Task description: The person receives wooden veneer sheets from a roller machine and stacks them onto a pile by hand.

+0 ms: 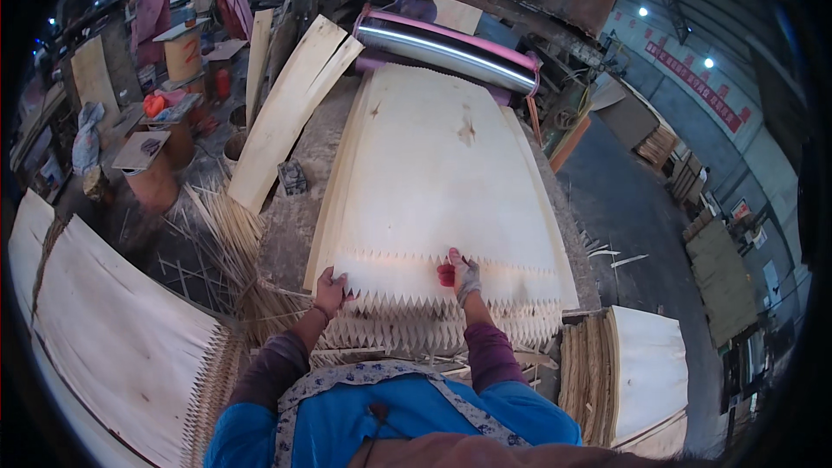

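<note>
Pale wood veneer sheets [433,182] with zigzag-toothed near edges lie stacked in front of me. My left hand [330,292] is bare-fingered and closed at the near left corner of the stack, its fingertips pinching the toothed edge of a sheet. Farther right, my right hand [462,276] wears a whitish, worn glove with red on the fingers. Its fingers are curled and its thumb points away from me, at the toothed line across the top of the stack. The undersides of the fingers are partly hidden.
A roller machine [446,52] with a bright bar stands at the stack's far end. Veneer piles stand at left [113,321] and right [646,373]. Long boards [295,113] lean beside the table, above thin wood strips [230,225]. Drum-like stools [152,178] stand farther left.
</note>
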`<state>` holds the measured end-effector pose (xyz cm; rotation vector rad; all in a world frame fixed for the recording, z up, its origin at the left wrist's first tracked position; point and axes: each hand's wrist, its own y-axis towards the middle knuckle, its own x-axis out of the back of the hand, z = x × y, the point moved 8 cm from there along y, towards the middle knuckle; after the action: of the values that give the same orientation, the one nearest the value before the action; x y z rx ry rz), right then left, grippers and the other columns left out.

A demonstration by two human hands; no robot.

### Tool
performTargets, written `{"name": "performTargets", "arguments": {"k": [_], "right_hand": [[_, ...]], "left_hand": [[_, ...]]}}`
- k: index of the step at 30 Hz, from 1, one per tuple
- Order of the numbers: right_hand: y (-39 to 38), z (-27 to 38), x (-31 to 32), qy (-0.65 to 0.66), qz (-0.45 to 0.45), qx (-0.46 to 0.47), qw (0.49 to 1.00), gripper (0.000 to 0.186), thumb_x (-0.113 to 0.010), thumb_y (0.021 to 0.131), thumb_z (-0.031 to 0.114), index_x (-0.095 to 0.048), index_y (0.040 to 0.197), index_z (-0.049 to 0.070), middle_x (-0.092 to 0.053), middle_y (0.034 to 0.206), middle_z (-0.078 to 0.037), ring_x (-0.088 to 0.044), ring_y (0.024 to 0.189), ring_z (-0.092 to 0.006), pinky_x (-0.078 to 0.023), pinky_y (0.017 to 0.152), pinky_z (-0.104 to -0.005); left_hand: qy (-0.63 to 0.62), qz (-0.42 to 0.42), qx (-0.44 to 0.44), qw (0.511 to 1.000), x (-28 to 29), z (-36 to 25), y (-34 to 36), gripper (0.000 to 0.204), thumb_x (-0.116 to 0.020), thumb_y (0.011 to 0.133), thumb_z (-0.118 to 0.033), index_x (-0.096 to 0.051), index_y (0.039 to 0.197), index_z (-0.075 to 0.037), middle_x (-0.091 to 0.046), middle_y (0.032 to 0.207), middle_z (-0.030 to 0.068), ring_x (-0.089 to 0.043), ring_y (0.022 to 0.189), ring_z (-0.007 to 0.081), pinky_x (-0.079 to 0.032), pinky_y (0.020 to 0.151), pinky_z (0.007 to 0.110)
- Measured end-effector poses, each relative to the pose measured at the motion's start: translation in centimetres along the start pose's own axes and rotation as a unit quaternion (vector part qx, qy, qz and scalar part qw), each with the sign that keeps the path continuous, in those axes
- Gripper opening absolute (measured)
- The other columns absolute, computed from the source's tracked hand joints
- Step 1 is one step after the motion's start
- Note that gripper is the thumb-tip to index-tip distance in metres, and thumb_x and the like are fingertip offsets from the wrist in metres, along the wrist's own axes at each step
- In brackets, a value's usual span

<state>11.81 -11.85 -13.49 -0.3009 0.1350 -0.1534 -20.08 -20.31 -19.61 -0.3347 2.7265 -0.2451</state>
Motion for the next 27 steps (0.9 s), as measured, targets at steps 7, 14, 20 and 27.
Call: {"name": "performTargets", "arguments": {"k": [7, 14, 20, 27], "right_hand": [[-0.5, -0.1, 0.3, -0.002, 0.006, 0.003, 1.0, 0.037, -0.062, 0.075, 0.042, -0.056, 0.081, 0.006, -0.059, 0.059, -0.012, -0.052, 0.039, -0.0179, -0.044, 0.034, -0.0291], [-0.4, 0.3, 0.7, 0.045, 0.037, -0.007, 0.998, 0.033, -0.062, 0.076, 0.041, -0.056, 0.081, 0.009, -0.059, 0.061, -0.01, -0.052, 0.041, -0.0174, -0.044, 0.038, -0.0301], [-0.8, 0.2, 0.5, 0.14, 0.12, -0.068, 0.98, 0.03, -0.059, 0.079, 0.038, -0.054, 0.088, 0.01, -0.06, 0.07, -0.011, -0.055, 0.049, -0.0185, -0.047, 0.045, -0.0313], [-0.9, 0.1, 1.0, 0.12, 0.14, -0.056, 0.981, 0.031, -0.056, 0.082, 0.034, -0.055, 0.089, 0.004, -0.062, 0.071, -0.015, -0.057, 0.05, -0.02, -0.049, 0.046, -0.0321]], "left_hand": [[-0.009, -0.005, 0.002, 1.0, -0.4, -0.8, -1.0, 0.021, -0.048, 0.085, -0.007, -0.047, 0.106, -0.005, -0.058, 0.083, 0.0074, -0.059, 0.065, 0.0146, -0.054, 0.05, 0.031], [0.007, -0.021, 0.007, 1.0, -0.2, -0.6, -0.9, 0.02, -0.048, 0.085, -0.008, -0.047, 0.104, -0.004, -0.058, 0.081, 0.0072, -0.059, 0.063, 0.0149, -0.054, 0.05, 0.03], [-0.037, -0.031, -0.003, 0.999, 0.0, -0.7, -1.0, 0.018, -0.048, 0.085, -0.008, -0.048, 0.102, -0.004, -0.058, 0.082, 0.007, -0.059, 0.066, 0.0163, -0.055, 0.054, 0.033], [-0.031, -0.048, 0.006, 0.998, -0.1, -0.7, -1.2, 0.016, -0.048, 0.085, -0.008, -0.049, 0.1, -0.004, -0.058, 0.082, 0.0073, -0.06, 0.066, 0.0166, -0.056, 0.054, 0.034]]}}
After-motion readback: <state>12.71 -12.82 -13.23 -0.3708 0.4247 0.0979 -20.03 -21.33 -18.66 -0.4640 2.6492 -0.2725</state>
